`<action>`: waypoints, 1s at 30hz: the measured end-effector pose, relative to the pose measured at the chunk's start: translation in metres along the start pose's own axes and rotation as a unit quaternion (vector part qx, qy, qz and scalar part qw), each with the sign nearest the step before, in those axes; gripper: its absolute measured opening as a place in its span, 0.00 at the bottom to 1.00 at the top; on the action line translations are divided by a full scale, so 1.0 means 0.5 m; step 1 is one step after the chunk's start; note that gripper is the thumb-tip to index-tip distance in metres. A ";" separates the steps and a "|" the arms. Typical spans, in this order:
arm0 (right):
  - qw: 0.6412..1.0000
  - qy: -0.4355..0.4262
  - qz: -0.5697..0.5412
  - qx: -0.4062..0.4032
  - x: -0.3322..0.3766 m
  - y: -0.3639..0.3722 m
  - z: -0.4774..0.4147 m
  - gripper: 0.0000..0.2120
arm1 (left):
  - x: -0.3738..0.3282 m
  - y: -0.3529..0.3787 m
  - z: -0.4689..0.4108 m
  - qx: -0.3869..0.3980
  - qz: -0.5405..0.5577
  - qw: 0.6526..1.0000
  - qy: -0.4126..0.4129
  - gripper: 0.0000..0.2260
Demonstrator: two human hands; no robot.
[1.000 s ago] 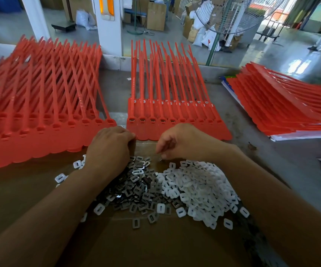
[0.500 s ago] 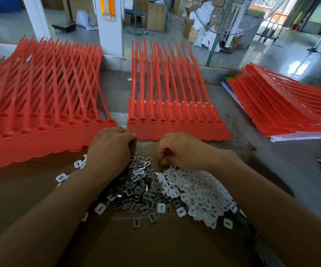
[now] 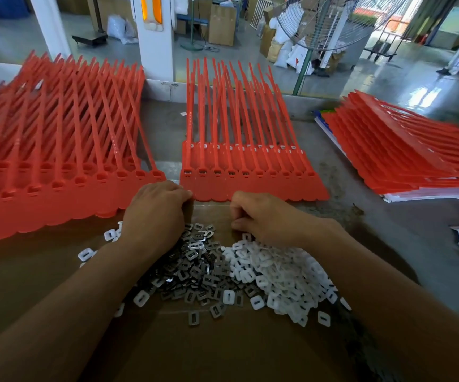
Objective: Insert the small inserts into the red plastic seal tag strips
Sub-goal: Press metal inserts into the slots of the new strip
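A grey work surface [image 3: 388, 238] stands in a factory hall, with a large wire-caged fan [image 3: 324, 23] and a white pillar [image 3: 153, 37] beyond its far edge. A brown cardboard sheet [image 3: 222, 351] covers the near part of the surface. On it lie two heaps touching each other: grey metal inserts [image 3: 200, 274] to the left and white plastic inserts [image 3: 280, 271] to the right.

A sheet of red seal tag strips [image 3: 250, 186] lies at the middle of the far side, its tag ends towards the person. A bigger stack of red strips [image 3: 43, 194] lies by the left edge, and another stack [image 3: 402, 161] lies by the right edge on white paper.

The left grip [image 3: 155, 213] rests knuckles-up on the far end of the metal heap, fingers curled under. The right grip [image 3: 261, 216] sits at the far end of the white heap, fingers curled against the thumb. Whether either holds an insert cannot be told.
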State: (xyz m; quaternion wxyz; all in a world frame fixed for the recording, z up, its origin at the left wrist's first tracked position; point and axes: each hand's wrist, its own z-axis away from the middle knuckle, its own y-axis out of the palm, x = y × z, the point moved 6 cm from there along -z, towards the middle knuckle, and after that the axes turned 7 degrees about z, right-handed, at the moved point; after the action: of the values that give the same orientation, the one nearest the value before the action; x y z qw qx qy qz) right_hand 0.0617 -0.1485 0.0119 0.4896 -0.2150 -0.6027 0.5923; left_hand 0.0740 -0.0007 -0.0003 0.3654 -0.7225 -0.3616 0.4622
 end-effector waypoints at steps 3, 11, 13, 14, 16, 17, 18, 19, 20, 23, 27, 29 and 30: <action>0.996 0.001 -0.078 -0.033 -0.009 -0.017 -0.002 0.06 | 0.000 0.000 0.000 -0.003 0.002 1.000 0.001 0.16; 0.973 0.090 -0.122 -0.176 -0.104 -0.075 -0.033 0.09 | 0.000 0.000 0.000 -0.012 0.011 1.000 0.008 0.15; 0.963 0.121 -0.128 -0.203 -0.133 -0.082 -0.046 0.09 | -0.001 0.000 0.001 -0.012 0.011 1.000 0.009 0.15; 0.959 0.135 -0.125 -0.215 -0.145 -0.085 -0.052 0.08 | -0.001 0.000 0.001 -0.011 0.010 1.000 0.010 0.15; 0.952 0.155 -0.121 -0.233 -0.163 -0.089 -0.064 0.08 | -0.001 0.000 0.001 -0.008 0.007 1.000 0.009 0.16; 0.950 0.162 -0.121 -0.238 -0.170 -0.088 -0.068 0.08 | -0.001 -0.001 0.001 -0.007 0.007 1.000 0.010 0.16; 0.949 0.168 -0.121 -0.238 -0.175 -0.087 -0.073 0.07 | -0.002 -0.001 0.001 -0.007 0.007 1.000 0.011 0.16; 0.948 0.174 -0.121 -0.236 -0.179 -0.084 -0.076 0.07 | -0.003 -0.001 0.001 -0.008 0.007 1.000 0.012 0.16; 0.948 0.178 -0.120 -0.233 -0.182 -0.082 -0.079 0.07 | -0.003 -0.002 0.002 -0.009 0.008 1.000 0.013 0.15; 0.948 0.183 -0.126 -0.228 -0.188 -0.079 -0.083 0.07 | -0.003 -0.002 0.001 -0.011 0.009 1.000 0.014 0.15; 0.955 0.177 -0.111 -0.212 -0.188 -0.078 -0.084 0.08 | -0.004 -0.001 0.000 -0.007 0.010 1.000 0.011 0.15; 0.956 0.178 -0.102 -0.209 -0.187 -0.078 -0.086 0.08 | -0.004 -0.001 -0.001 -0.004 0.010 1.000 0.009 0.15; 0.956 0.179 -0.100 -0.210 -0.187 -0.078 -0.086 0.08 | -0.003 0.000 -0.001 -0.002 0.009 1.000 0.008 0.15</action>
State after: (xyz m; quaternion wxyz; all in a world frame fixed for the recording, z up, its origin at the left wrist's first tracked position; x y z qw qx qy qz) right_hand 0.1507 -0.2132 0.0088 0.5895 -0.3542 -0.6348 0.3522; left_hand 0.0740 -0.0022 0.0007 0.3631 -0.7301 -0.3532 0.4587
